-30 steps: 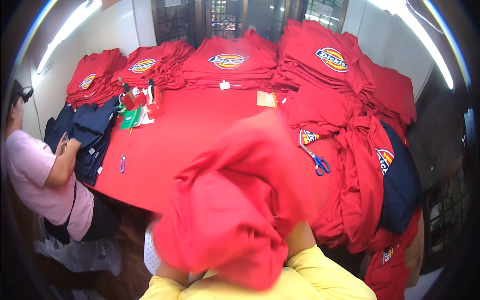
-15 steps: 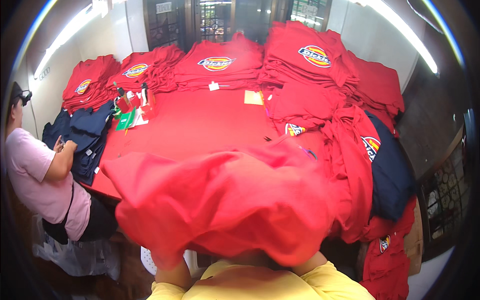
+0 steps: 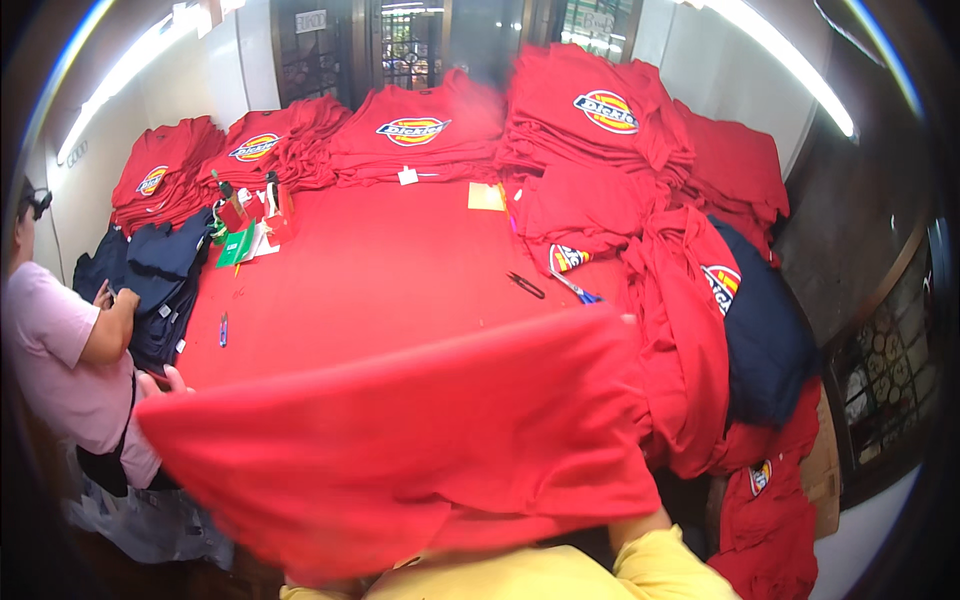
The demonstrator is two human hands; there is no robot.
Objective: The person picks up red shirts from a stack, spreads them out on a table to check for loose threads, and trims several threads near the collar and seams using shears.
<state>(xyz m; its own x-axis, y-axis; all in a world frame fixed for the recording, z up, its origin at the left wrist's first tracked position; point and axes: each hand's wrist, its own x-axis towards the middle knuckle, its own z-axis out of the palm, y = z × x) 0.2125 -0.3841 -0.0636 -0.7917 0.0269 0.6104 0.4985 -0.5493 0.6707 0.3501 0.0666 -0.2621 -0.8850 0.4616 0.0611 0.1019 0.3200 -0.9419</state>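
Broadly, a red worktop carries stacks of red shirts along its far edge. Nearer, a spread red shirt covers both hands, so each grip cannot be told. Scissors lie just beyond it.

Oval printed label, white with a red and yellow border, on the chest of the folded red shirt at the far middle of the counter. Similar oval label on the tall stack to its right. Two smaller oval labels on the stacks at far left. Partly folded ones on shirts at right. Small white tag below the middle stack. Yellow square paper label just right of it. White sign on the back wall, upper left.
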